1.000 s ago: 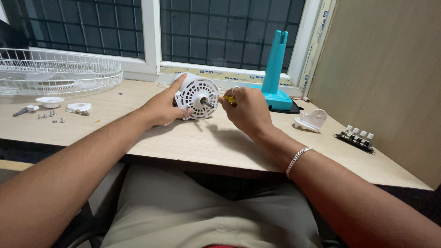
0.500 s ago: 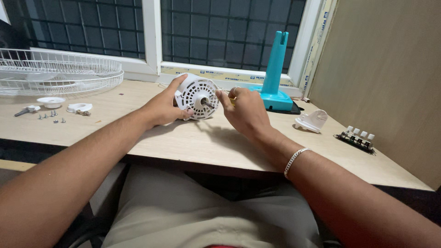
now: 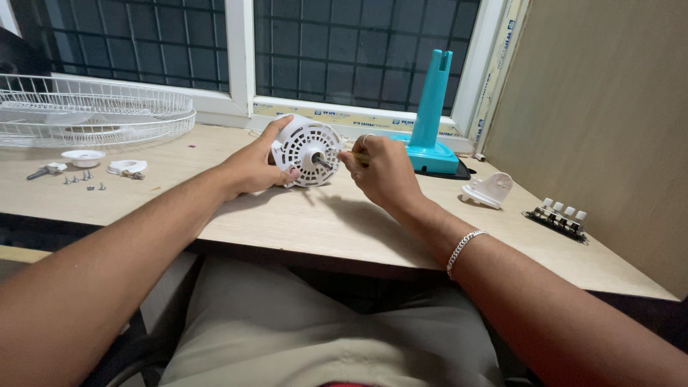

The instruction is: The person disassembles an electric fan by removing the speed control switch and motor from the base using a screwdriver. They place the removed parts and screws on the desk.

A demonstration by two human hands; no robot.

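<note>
My left hand (image 3: 252, 166) cups the white fan motor housing (image 3: 308, 151) from its left side; thumb low on the front face, index finger laid over the top — fingers wrapped and gripping, so the housing is steadied on its side on the wooden table (image 3: 315, 222), near the back edge by the window, metal shaft (image 3: 322, 162) pointing toward me and a little right.

My right hand (image 3: 383, 172) is closed round a small screwdriver (image 3: 356, 156); only a sliver of yellow handle shows between thumb and forefinger, and the tip sits at the right rim of the slotted front face; whether it is seated in a screw head I cannot tell — my fingers hide it.

Step in hand, as I judge it: working a fastener on the front cover of the housing; loosening or tightening cannot be told from here. The next move would call for holding the housing firm against twist, keeping the driver square to the face, and minding the shaft just beside my knuckles.

Elsewhere on the table: wire fan guard (image 3: 93, 111) far left; loose screws (image 3: 82, 180) and a white round cap (image 3: 83, 157) below it; teal fan stand (image 3: 430, 122) behind my right hand; white plastic bracket (image 3: 489, 190) and push-button switch block (image 3: 557, 217) well to the right.
</note>
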